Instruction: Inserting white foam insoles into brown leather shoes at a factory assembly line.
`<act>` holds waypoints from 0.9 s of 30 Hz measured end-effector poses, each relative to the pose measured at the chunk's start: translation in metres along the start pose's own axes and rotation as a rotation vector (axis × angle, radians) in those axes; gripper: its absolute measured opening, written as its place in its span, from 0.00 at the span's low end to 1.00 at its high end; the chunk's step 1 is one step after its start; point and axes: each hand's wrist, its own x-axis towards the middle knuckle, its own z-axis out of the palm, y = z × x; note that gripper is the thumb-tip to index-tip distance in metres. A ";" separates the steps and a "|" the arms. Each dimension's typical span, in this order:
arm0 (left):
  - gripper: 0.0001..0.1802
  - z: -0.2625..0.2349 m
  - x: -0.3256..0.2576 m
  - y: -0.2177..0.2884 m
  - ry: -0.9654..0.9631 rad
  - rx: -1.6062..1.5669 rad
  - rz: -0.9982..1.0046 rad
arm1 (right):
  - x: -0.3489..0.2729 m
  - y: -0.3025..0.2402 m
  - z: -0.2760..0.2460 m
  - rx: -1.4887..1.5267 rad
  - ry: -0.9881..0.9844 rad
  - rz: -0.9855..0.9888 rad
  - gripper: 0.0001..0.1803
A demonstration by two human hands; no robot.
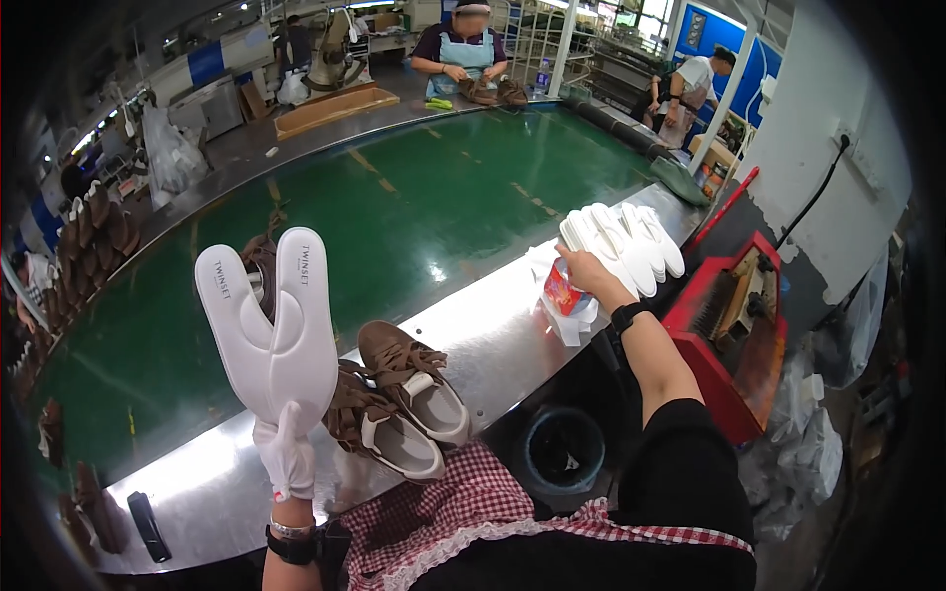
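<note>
Upright in my gloved left hand (288,461) is a pair of white insoles (261,330), overlapping at the lower end and fanned apart at the top. Just right of them, a pair of brown lace-up shoes (409,394) with pale linings sits on the metal table edge. My bare right hand (589,274) reaches far right, over a red printed packet (564,292) and crumpled white paper (572,328). Its fingertips are partly hidden, so its grip on the packet or paper is unclear. Beyond that hand lie several more white insoles (623,241).
A green conveyor belt (434,227) runs behind the metal edge (512,335). A red machine with a brush (724,335) stands at right, a dark bin (564,448) below. A black object (148,527) lies front left. Across the belt, a co-worker (468,54) handles brown shoes.
</note>
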 end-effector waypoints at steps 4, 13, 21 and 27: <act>0.15 -0.010 0.003 0.012 -0.075 0.203 0.014 | 0.005 -0.002 0.005 0.056 0.158 -0.120 0.21; 0.37 0.024 0.030 0.024 -0.317 0.501 0.465 | -0.009 0.000 -0.018 -0.199 0.237 0.009 0.09; 0.25 0.015 0.029 0.023 -0.535 0.336 0.109 | -0.080 -0.227 -0.147 0.315 0.490 -0.988 0.33; 0.23 0.017 0.025 0.025 -0.665 0.763 0.402 | -0.083 -0.264 -0.136 0.193 0.513 -1.116 0.34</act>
